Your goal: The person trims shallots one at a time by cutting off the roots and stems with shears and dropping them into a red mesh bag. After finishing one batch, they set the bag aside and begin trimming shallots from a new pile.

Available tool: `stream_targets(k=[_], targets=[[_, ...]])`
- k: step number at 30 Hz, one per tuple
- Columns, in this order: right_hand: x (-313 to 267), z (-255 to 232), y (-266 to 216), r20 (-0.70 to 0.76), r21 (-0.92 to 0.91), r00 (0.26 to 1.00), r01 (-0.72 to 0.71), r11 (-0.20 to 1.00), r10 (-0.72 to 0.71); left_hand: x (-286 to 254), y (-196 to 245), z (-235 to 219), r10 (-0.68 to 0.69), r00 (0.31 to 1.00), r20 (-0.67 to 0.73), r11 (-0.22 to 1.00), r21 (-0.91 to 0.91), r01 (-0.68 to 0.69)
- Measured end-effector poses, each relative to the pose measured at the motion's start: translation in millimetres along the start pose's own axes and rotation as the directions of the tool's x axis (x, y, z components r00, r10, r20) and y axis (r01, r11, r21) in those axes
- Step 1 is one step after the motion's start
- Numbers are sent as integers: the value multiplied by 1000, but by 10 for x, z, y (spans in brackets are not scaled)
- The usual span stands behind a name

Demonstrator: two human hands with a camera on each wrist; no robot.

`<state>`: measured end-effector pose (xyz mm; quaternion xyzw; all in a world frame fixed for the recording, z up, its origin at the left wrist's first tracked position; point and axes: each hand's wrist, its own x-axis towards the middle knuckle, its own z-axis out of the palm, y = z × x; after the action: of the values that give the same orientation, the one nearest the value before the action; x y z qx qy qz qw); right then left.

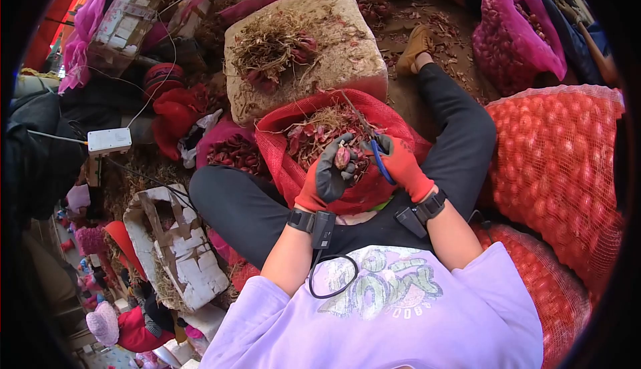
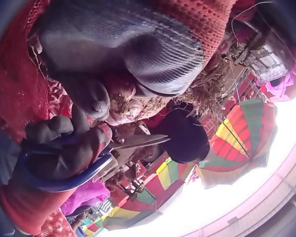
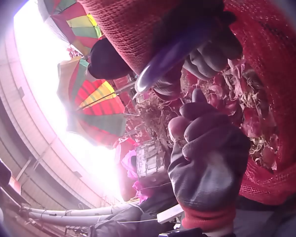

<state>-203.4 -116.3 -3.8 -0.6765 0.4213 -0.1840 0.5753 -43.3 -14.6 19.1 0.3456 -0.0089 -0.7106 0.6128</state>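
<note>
Both hands wear red knitted gloves with dark grey palms. In the head view the left hand point(image 1: 328, 174) holds a small red onion point(image 1: 342, 157) over an open red mesh sack point(image 1: 275, 152). Close by, the right hand point(image 1: 406, 170) grips blue-handled scissors point(image 1: 381, 162), blades pointing away from the body. The left wrist view has the onion point(image 2: 126, 109) between thumb and fingers, the scissor blades point(image 2: 140, 141) just below it and parted slightly. Loose peel and dry stalks point(image 1: 320, 128) fill the sack's mouth. Seen from the right wrist, a blue handle loop point(image 3: 163, 64) partly covers the fingers.
A pale block point(image 1: 340, 42) beyond the sack bears a bunch of dry-stalked onions point(image 1: 274, 48). Full mesh sacks of onions point(image 1: 554, 162) stand at the right. At left lie a battered white box point(image 1: 180, 242) and a cabled white device point(image 1: 109, 140). Another person point(image 1: 137, 329) sits lower left.
</note>
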Motion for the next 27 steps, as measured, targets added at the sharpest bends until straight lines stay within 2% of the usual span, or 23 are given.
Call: stream_targets(k=[2,5,7,8,9,10,11,12,13,14,15,17,20,23,26,27], targets=[[8,14,35,-8,-14,1000,27,1000,-27,6,-6,10,17,1000,-17,1000,17,-17],[-8,-12,-66,24,15,1000,-7,1000,7,44,-59,-43,95,995,-14,995,20,-95],[-37,52,-85,-12,101,996,94,990,-94,122,-161,-126,188,982,-12,982,8,-187],[-57,87,-96,-34,142,989,145,979,-142,137,-215,-162,244,970,-16,951,201,-236],[-77,131,-117,-28,101,982,187,977,-185,126,-262,-165,298,954,-10,882,386,-272],[-95,180,-142,-20,61,974,228,972,-228,114,-300,-186,349,937,8,777,556,-295],[-103,203,-154,-11,22,963,269,963,-269,146,-328,-291,389,916,98,660,664,-351],[-104,186,-176,57,214,986,140,967,-156,161,-330,-325,425,886,186,524,748,-408],[-99,152,-218,147,386,988,-5,923,-56,199,-350,-344,369,923,106,777,509,-370],[-90,128,-245,253,530,967,-160,833,25,227,-348,-376,308,945,111,903,278,-327],[-85,97,-234,304,588,952,-226,777,47,242,-326,-359,245,963,116,968,32,-250],[-96,28,-188,411,675,908,-362,642,79,226,-269,-351,190,947,260,947,-304,-107],[-103,30,-199,381,629,922,-315,711,71,8,-173,246,185,982,-39,983,-3,-185],[-111,47,-184,369,650,926,-319,689,80,171,-281,-181,207,972,110,978,-56,-201],[-116,19,-191,375,632,925,-298,715,54,183,-300,-274,301,947,108,890,325,-320],[-129,19,-229,338,604,941,-240,760,29,193,-307,-295,296,950,98,871,380,-310]])
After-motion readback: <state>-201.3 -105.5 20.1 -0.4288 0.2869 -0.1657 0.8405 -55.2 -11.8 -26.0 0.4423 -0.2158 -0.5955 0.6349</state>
